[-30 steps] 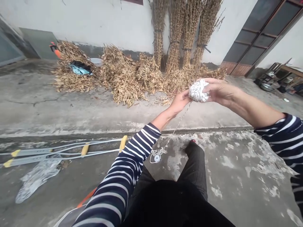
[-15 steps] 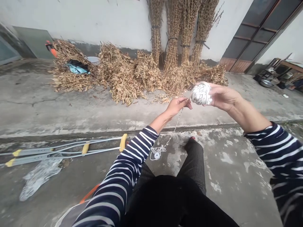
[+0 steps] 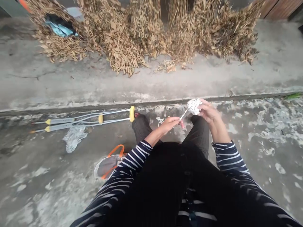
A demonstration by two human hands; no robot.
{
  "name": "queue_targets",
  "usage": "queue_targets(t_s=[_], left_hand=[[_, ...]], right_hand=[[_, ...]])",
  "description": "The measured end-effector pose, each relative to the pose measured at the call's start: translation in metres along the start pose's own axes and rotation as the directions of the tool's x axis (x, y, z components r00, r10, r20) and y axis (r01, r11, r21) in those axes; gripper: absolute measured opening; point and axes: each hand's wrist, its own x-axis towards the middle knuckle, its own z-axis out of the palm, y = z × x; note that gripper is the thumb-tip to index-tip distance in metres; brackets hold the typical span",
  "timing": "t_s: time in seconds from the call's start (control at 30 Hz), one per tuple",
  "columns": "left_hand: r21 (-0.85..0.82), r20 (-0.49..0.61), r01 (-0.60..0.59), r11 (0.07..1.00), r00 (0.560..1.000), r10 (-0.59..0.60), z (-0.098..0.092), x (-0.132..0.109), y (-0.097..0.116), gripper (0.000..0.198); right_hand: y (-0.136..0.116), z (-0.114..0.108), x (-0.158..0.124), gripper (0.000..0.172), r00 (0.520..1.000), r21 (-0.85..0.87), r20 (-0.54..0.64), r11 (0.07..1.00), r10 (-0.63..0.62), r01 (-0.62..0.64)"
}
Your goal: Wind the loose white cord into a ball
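White cord ball (image 3: 193, 106) — in right fingers (image 3: 204, 107), strand (image 3: 183, 115) — in left fingers (image 3: 172, 119)

Matt cord ball (image 3: 193, 107), rough concrete (image 3: 258, 154)

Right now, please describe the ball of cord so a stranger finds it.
Start at the raised concrete ledge. Near its lower edge, right of centre, the right hand holds the ball of cord. It is white and rounded; the loose cord lies tangled.
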Motion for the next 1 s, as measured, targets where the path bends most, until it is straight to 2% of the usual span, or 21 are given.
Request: queue_targets(t_s=[0.07,0.17,0.33,0.4,0.47,0.53,0.57,0.67,0.73,0.77,0.83,0.87,0.93,1.0], left_hand=[[0.003,0.014,0.027,1.000,1.000,-0.027,-0.003,-0.015,-0.008,0.018],[0.021,0.063,0.046,0.999,0.997,-0.047,-0.009,-0.030,-0.009,0.022],[0.075,0.100,0.059,0.995,0.993,-0.067,-0.024,-0.036,-0.007,0.023],[0.273,-0.004,0.108,0.956,0.994,-0.111,-0.033,-0.030,-0.010,0.025],[0.538,-0.229,0.213,0.815,0.968,-0.102,-0.041,-0.020,-0.013,0.025],[0.667,-0.401,0.280,0.691,0.916,0.016,-0.043,-0.008,-0.012,0.026],[0.678,-0.427,0.255,0.690,0.900,0.086,-0.041,-0.001,-0.009,0.029],[0.552,-0.356,-0.004,0.834,0.903,0.239,-0.022,0.024,0.004,0.042],[0.366,-0.279,-0.165,0.916,0.919,0.278,-0.005,0.044,0.011,0.049],[0.262,-0.241,-0.206,0.943,0.932,0.271,0.003,0.054,0.012,0.053],[0.088,-0.185,-0.216,0.972,0.956,0.229,0.016,0.071,0.010,0.052],[0.032,-0.168,-0.201,0.979,0.964,0.204,0.020,0.077,0.007,0.045],[-0.018,-0.153,-0.175,0.984,0.973,0.171,0.024,0.081,0.001,0.024],[-0.022,-0.149,-0.163,0.986,0.976,0.157,0.024,0.077,-0.003,0.015]], right_hand=[[0.009,-0.002,0.001,0.068,1.000,0.018,-0.006,1.000,0.022,-0.022],[0.014,-0.007,0.005,0.065,0.998,0.017,0.037,0.999,0.043,-0.044],[0.021,-0.016,0.006,0.056,0.997,0.011,0.063,0.998,0.054,-0.055],[0.021,-0.018,0.005,0.059,0.998,0.018,0.069,1.000,0.000,-0.002],[0.017,-0.020,0.003,0.063,0.994,0.001,0.085,0.998,-0.068,0.068],[0.011,-0.019,0.002,0.065,0.990,-0.026,0.080,0.993,-0.115,0.118],[0.009,-0.018,0.002,0.066,0.989,-0.039,0.068,0.990,-0.130,0.133],[0.006,-0.010,0.000,0.069,0.989,-0.056,0.040,0.988,-0.143,0.145],[0.007,-0.005,-0.001,0.070,0.991,-0.029,0.040,0.991,-0.127,0.128],[0.008,-0.004,-0.001,0.070,0.992,-0.011,0.043,0.993,-0.118,0.119],[0.009,-0.004,-0.002,0.068,0.992,-0.004,0.058,0.994,-0.110,0.110],[0.010,-0.005,-0.002,0.067,0.991,-0.016,0.069,0.993,-0.117,0.118],[0.010,-0.011,-0.003,0.064,0.988,-0.038,0.079,0.990,-0.135,0.139],[0.009,-0.017,-0.002,0.062,0.987,-0.027,0.059,0.988,-0.150,0.152]])
